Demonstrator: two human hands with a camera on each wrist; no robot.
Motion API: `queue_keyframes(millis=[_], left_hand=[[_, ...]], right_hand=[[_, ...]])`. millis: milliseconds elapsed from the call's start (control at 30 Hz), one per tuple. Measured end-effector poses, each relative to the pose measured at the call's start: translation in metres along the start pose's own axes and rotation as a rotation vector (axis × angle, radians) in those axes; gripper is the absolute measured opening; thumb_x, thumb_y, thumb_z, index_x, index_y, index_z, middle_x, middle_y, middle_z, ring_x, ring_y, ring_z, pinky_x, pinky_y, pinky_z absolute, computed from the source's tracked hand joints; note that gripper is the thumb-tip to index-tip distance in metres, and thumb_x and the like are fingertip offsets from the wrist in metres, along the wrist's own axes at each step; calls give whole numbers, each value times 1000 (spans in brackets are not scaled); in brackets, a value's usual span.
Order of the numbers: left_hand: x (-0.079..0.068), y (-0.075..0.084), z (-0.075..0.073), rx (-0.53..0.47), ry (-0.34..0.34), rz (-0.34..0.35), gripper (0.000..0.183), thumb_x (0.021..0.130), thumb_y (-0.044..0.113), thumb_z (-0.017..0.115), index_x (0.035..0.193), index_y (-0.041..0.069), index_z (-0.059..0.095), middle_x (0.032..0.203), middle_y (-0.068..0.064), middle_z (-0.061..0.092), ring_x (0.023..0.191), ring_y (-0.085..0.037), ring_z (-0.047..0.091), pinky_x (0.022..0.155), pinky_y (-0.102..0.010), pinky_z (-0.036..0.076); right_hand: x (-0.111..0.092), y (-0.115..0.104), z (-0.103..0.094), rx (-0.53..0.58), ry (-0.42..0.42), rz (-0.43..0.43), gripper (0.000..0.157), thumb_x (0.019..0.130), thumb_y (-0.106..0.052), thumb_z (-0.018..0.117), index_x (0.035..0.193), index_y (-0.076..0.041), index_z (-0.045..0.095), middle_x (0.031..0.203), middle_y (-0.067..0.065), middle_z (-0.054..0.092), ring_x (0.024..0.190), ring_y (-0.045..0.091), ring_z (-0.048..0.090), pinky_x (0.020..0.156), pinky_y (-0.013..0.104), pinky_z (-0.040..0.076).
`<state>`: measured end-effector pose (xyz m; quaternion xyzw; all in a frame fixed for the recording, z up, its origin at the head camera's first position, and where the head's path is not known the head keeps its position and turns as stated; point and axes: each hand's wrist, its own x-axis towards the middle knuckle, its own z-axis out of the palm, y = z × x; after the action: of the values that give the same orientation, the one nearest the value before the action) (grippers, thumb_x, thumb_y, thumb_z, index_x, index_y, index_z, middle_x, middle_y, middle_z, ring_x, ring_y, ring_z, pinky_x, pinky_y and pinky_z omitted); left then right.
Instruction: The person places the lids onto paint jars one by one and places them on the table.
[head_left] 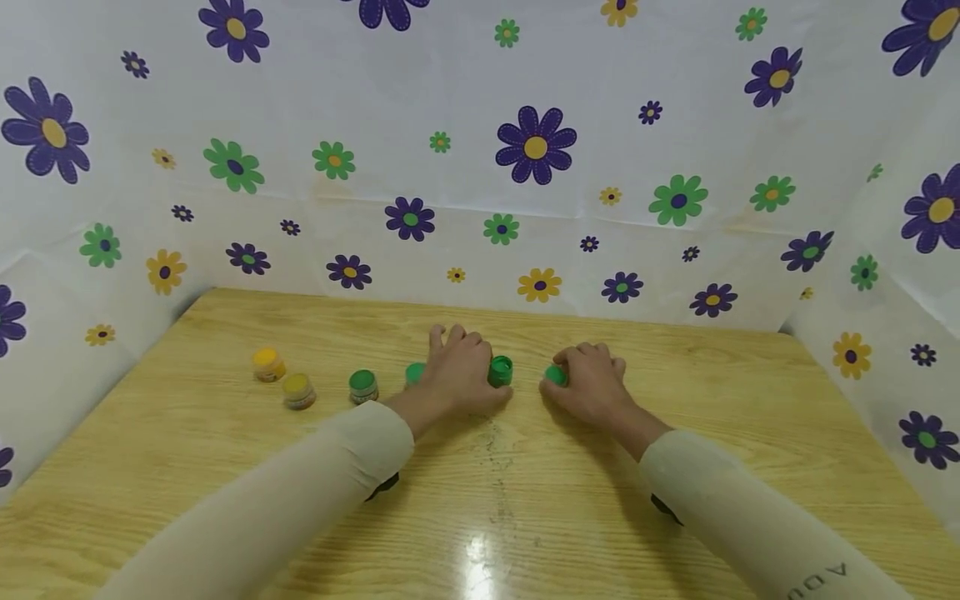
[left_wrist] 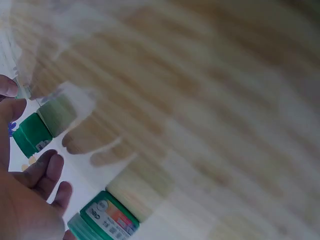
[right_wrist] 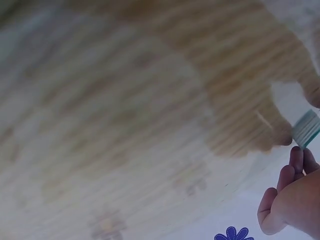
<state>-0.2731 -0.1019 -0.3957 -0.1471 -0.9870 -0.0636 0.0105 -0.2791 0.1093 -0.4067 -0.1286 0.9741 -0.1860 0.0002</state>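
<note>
My left hand (head_left: 461,371) grips a small green paint jar (head_left: 501,371) between thumb and fingers. The jar is uncapped and stands upright, green inside. To its right, my right hand (head_left: 592,383) pinches a round green lid (head_left: 556,375) close over the table. In the right wrist view the lid (right_wrist: 306,129) shows a ridged, translucent side, with fingertips right at its edge. A second jar with a lighter green lid (head_left: 415,372) is partly hidden behind my left hand; the left wrist view shows its printed label (left_wrist: 107,215).
Left along the wooden table (head_left: 525,517) stand a capped dark green jar (head_left: 363,385), a capped dull yellow jar (head_left: 298,390) and a capped orange-yellow jar (head_left: 267,364). A white flower-printed cloth (head_left: 450,92) encloses the table's back and sides.
</note>
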Motion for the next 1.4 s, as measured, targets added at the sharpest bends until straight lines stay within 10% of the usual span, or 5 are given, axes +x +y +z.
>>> queue_keyframes(millis=[567,1067,1400], left_hand=[[-8,0,8,-150,21,11,28,81,42,68,78,16,60,80,2,57,86,-21,49,92,-50,30],[-64,9,0,-161,57,152,29,75,43,74,78,17,60,77,8,55,78,-15,50,80,-40,37],[-98,23,-6,-265,33,250,31,73,42,77,80,16,63,73,11,51,75,-10,46,78,-35,35]], right_hand=[[-13,-6,5,-15,-15,-11,37,89,-34,62,114,-8,67,110,8,62,103,28,48,85,47,31],[-61,-23,8,193,27,-157,25,88,-26,72,107,-11,70,98,-2,63,98,20,50,80,41,31],[-86,-22,0,358,186,-470,28,80,-15,71,108,-12,68,101,-7,64,97,13,53,87,42,39]])
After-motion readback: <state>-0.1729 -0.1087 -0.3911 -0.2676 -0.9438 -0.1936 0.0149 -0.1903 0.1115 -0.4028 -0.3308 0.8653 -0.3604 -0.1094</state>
